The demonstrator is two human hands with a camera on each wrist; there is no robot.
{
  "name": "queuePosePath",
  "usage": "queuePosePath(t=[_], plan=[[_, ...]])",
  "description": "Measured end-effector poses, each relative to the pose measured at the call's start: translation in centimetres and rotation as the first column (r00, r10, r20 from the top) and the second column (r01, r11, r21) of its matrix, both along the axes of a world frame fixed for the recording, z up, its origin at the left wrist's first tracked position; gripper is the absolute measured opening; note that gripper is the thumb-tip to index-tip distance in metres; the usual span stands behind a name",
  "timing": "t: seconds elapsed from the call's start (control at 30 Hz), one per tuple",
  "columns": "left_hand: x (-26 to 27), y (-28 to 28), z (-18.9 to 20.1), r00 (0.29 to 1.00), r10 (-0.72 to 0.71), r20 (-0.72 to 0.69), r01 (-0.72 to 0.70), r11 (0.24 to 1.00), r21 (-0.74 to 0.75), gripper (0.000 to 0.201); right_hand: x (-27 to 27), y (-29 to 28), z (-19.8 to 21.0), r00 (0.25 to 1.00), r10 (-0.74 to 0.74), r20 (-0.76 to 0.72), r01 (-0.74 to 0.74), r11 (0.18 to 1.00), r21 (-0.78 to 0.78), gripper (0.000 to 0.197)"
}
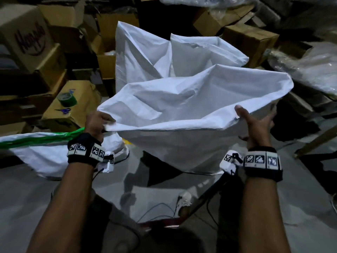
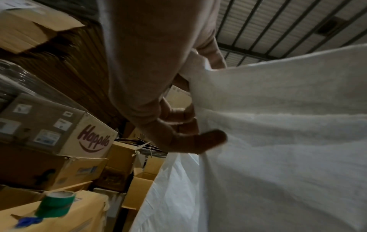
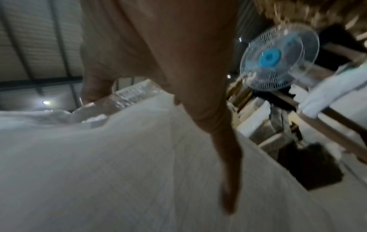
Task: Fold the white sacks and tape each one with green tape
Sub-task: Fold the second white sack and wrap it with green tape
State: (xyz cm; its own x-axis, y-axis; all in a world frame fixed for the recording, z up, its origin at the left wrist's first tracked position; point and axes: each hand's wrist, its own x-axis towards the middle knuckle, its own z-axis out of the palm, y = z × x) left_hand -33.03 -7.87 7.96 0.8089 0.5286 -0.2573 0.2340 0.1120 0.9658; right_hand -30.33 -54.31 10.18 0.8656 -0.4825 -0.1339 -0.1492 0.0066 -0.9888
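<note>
Your left hand (image 1: 96, 123) pinches the near edge of the white sack (image 1: 191, 106), held up above the floor; your right hand (image 1: 255, 125) is spread under its right edge. The green tape roll (image 1: 66, 99) sits on a cardboard box (image 1: 80, 105) at left.

- The head view looks forward and down from above at both forearms, the left hand (image 1: 96, 123) and the right hand (image 1: 255, 123), with the white sack (image 1: 182, 110) between them.
- The left wrist view sits close under the left hand (image 2: 158, 94), facing up past boxes to the ceiling.
- The right wrist view sits close under the right hand (image 3: 168, 62), tilted up toward a fan (image 3: 278, 58).
- All three share the sack; head and left wrist views share the green tape roll (image 1: 67, 99).
</note>
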Motion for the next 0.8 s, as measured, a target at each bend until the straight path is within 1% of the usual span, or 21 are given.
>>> queuePosePath(t=[0.03, 0.07, 0.1, 0.13, 0.17, 0.2, 0.23, 0.27, 0.33, 0.37, 0.4, 0.43, 0.47, 0.5, 0.53, 0.57, 0.63, 0.67, 0.73, 0.77, 0.8], plan=[[-0.3, 0.6, 0.1, 1.0, -0.031, -0.005, 0.031, 0.999, -0.019, 0.019, 1.0, 0.1, 0.1, 0.998, 0.064, 0.007, -0.065, 0.994, 0.083, 0.1], [-0.2, 1.5, -0.3, 0.998, -0.058, 0.002, 0.058, 0.997, -0.052, 0.023, 1.8, 0.5, 0.3, 0.99, 0.136, 0.034, -0.139, 0.979, 0.147, 0.072], [-0.2, 2.0, -0.4, 0.998, -0.056, 0.008, 0.056, 0.995, -0.081, 0.043, 2.5, 1.2, 0.7, 0.978, 0.191, 0.081, -0.203, 0.964, 0.171, 0.047], [-0.8, 1.5, 0.8, 0.997, -0.069, 0.03, 0.072, 0.99, -0.117, 0.054, 2.8, 2.2, 1.2, 0.964, 0.233, 0.13, -0.25, 0.958, 0.139, 0.03], [-1.2, 0.8, 1.9, 0.997, -0.042, 0.067, 0.05, 0.991, -0.125, 0.053, 3.2, 3.4, 1.8, 0.952, 0.258, 0.164, -0.271, 0.96, 0.065, 0.02], [-1.6, 0.3, 3.1, 0.994, -0.022, 0.11, 0.035, 0.993, -0.117, 0.043, 3.5, 4.9, 2.8, 0.943, 0.267, 0.2, -0.272, 0.962, -0.007, 0.018], [-1.9, -0.1, 4.3, 0.988, -0.01, 0.151, 0.028, 0.993, -0.115, 0.032, 4.1, 5.9, 3.6, 0.932, 0.258, 0.256, -0.253, 0.966, -0.051, 0.022], [-1.9, 0.0, 5.1, 0.983, 0.009, 0.182, 0.009, 0.995, -0.096, 0.029, 4.5, 7.1, 4.7, 0.906, 0.262, 0.333, -0.252, 0.965, -0.074, 0.026], [-2.3, 0.7, 6.9, 0.975, 0.02, 0.219, -0.004, 0.997, -0.075, 0.043, 5.7, 8.7, 6.6, 0.864, 0.268, 0.426, -0.267, 0.962, -0.061, 0.041], [-2.7, 1.1, 7.9, 0.969, 0.027, 0.244, -0.009, 0.997, -0.072, 0.046, 6.2, 9.4, 7.7, 0.843, 0.275, 0.462, -0.291, 0.956, -0.039, 0.048], [-2.8, 1.8, 8.8, 0.961, 0.043, 0.273, -0.03, 0.998, -0.054, 0.044, 6.6, 10.2, 8.8, 0.823, 0.27, 0.499, -0.305, 0.952, -0.013, 0.047], [-3.0, 2.5, 9.9, 0.951, 0.081, 0.298, -0.072, 0.997, -0.042, 0.044, 6.9, 11.0, 10.1, 0.805, 0.266, 0.53, -0.318, 0.948, 0.007, 0.038], [-3.2, 3.1, 10.9, 0.942, 0.117, 0.316, -0.113, 0.993, -0.029, 0.051, 7.3, 11.9, 11.4, 0.79, 0.269, 0.55, -0.33, 0.944, 0.012, 0.026], [-3.5, 4.0, 11.6, 0.934, 0.158, 0.321, -0.159, 0.987, -0.024, 0.059, 7.8, 12.9, 12.4, 0.767, 0.27, 0.582, -0.342, 0.94, 0.015, 0.019], [-3.8, 4.6, 12.5, 0.925, 0.176, 0.337, -0.178, 0.984, -0.027, 0.06, 8.1, 13.9, 13.3, 0.745, 0.277, 0.607, -0.354, 0.935, 0.008, 0.017], [-4.2, 5.1, 13.1, 0.918, 0.182, 0.353, -0.18, 0.983, -0.038, 0.05, 8.4, 14.9, 14.0, 0.724, 0.295, 0.624, -0.381, 0.925, 0.006, 0.017], [-5.0, 5.9, 13.6, 0.917, 0.18, 0.356, -0.178, 0.983, -0.038, 0.019, 9.8, 16.7, 14.2, 0.697, 0.339, 0.632, -0.437, 0.9, 0.0, 0.015], [-5.4, 6.3, 13.6, 0.917, 0.197, 0.346, -0.199, 0.98, -0.032, 0.013, 10.7, 17.7, 13.9, 0.695, 0.357, 0.624, -0.452, 0.892, -0.006, 0.016], [-5.8, 7.0, 13.5, 0.899, 0.243, 0.365, -0.248, 0.968, -0.035, 0.009, 11.9, 19.9, 13.2, 0.683, 0.394, 0.615, -0.481, 0.876, -0.026, 0.028], [-6.0, 7.5, 13.4, 0.893, 0.261, 0.366, -0.27, 0.962, -0.027, 0.009, 12.7, 21.0, 12.7, 0.683, 0.408, 0.606, -0.507, 0.862, -0.008, 0.032], [-6.1, 8.0, 13.2, 0.895, 0.281, 0.346, -0.292, 0.956, -0.02, 0.011, 13.4, 22.1, 12.2, 0.68, 0.431, 0.593, -0.527, 0.85, -0.013, 0.035]])
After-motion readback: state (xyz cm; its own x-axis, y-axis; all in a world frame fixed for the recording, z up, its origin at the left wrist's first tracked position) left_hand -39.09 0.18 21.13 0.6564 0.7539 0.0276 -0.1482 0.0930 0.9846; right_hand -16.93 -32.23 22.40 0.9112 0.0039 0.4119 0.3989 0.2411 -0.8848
